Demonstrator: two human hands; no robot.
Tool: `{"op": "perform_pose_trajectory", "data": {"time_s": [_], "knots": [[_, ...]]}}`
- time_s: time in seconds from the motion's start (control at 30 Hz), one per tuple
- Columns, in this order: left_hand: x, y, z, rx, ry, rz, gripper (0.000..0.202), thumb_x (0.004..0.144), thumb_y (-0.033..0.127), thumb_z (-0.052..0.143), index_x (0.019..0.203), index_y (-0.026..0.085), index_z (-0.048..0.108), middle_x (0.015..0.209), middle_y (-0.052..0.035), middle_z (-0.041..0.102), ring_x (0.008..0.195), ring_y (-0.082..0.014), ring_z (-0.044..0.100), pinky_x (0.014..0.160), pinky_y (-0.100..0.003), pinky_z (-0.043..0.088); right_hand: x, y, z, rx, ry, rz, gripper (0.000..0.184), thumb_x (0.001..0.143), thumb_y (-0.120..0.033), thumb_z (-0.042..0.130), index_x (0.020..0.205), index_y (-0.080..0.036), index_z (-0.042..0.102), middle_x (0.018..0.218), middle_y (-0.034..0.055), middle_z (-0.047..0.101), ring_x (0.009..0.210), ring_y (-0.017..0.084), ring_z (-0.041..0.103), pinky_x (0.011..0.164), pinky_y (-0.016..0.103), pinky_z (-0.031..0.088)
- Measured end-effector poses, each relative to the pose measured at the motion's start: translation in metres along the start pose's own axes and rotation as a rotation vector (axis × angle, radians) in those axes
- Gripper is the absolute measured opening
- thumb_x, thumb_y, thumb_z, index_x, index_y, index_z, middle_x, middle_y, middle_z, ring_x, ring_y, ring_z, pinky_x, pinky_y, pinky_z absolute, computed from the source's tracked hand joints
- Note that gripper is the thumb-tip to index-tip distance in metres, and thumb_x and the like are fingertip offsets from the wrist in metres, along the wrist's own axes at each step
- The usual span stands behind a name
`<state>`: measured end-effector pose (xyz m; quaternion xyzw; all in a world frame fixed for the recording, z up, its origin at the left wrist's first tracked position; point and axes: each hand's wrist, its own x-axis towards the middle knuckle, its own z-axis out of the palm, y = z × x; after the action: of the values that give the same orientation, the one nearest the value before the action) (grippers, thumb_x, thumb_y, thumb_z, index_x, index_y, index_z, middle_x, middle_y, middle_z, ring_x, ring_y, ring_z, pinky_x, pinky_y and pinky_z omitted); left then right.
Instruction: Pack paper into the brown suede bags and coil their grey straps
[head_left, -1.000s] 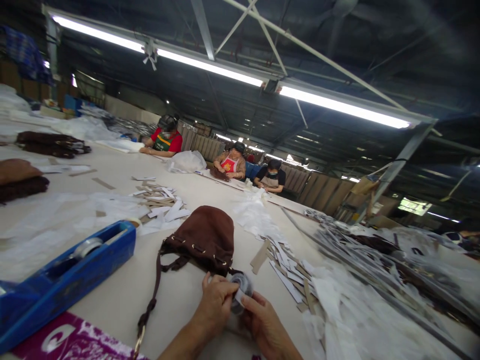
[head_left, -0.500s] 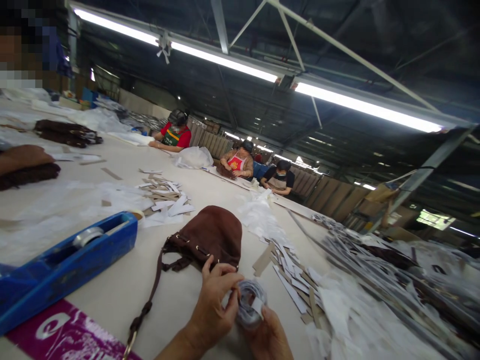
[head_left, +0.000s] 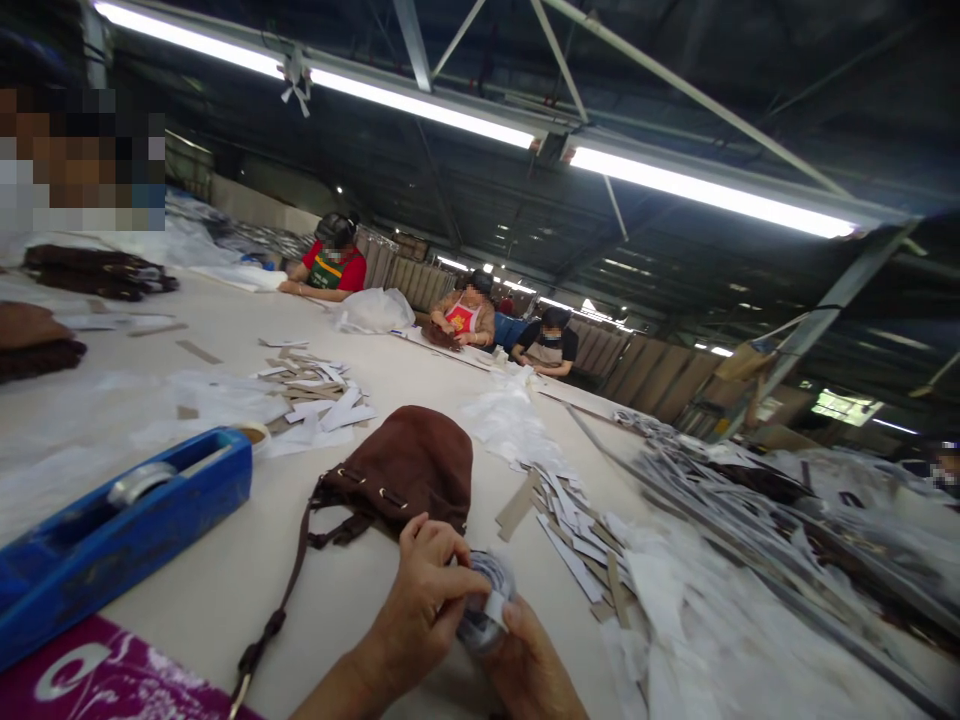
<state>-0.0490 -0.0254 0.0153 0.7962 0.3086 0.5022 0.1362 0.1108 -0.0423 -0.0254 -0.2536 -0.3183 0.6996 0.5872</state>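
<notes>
My left hand [head_left: 421, 606] and my right hand [head_left: 527, 665] are together at the bottom centre, both closed on a small grey roll of tape [head_left: 489, 598] with a white tab at its end. The right thumb pinches the tab. Just beyond the hands a brown suede drawstring bag [head_left: 409, 463] lies on the pale table [head_left: 225, 580], its long brown strap [head_left: 279, 600] trailing toward me.
A blue tape dispenser [head_left: 120, 520] sits at the left above a magenta printed sheet [head_left: 90, 680]. Piles of white and tan paper strips [head_left: 585, 530] and tissue [head_left: 720, 620] cover the right. Three people work at the far table edge, and another person is at the far left.
The camera view has shifted slightly. My hands stay on the tape roll, and the fingers have shifted around the white tab. The bag has not moved.
</notes>
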Motion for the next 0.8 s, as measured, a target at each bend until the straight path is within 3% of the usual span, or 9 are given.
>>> {"op": "perform_pose_trajectory", "data": {"time_s": [0.23,0.57,0.8], "knots": [[0.0009,-0.0032,0.0044,0.035,-0.012,-0.069,0.019,0.075,0.009,0.054,0.078,0.024,0.065,0.089,-0.0022,0.058,0.092,-0.0205,0.050,0.101,-0.051,0.023,-0.0007,-0.0021,-0.0029,-0.011,0.005,0.039,0.036,0.063,-0.033,0.081,0.095,-0.020,0.070,0.101,0.0056,0.071,0.094,0.020,0.063,0.088,0.030,0.047],[-0.0023,-0.0058,0.0032,0.051,-0.097,-0.063,0.028,0.069,0.002,0.056,0.082,0.026,0.062,0.103,0.0010,0.058,0.104,-0.0209,0.049,0.105,-0.052,0.011,0.0000,-0.0036,0.0003,-0.070,0.056,0.034,0.037,0.058,-0.034,0.082,0.088,-0.016,0.072,0.091,0.0058,0.073,0.082,0.018,0.063,0.078,0.029,0.048],[-0.0033,-0.0058,0.0039,0.084,-0.152,-0.074,0.029,0.064,0.002,0.057,0.081,0.025,0.060,0.102,0.0018,0.056,0.105,-0.0205,0.047,0.106,-0.051,0.009,-0.0037,-0.0030,-0.0043,-0.100,0.070,0.075,0.042,0.054,-0.034,0.084,0.089,-0.014,0.071,0.084,0.0051,0.073,0.075,0.018,0.063,0.072,0.028,0.048]]}}
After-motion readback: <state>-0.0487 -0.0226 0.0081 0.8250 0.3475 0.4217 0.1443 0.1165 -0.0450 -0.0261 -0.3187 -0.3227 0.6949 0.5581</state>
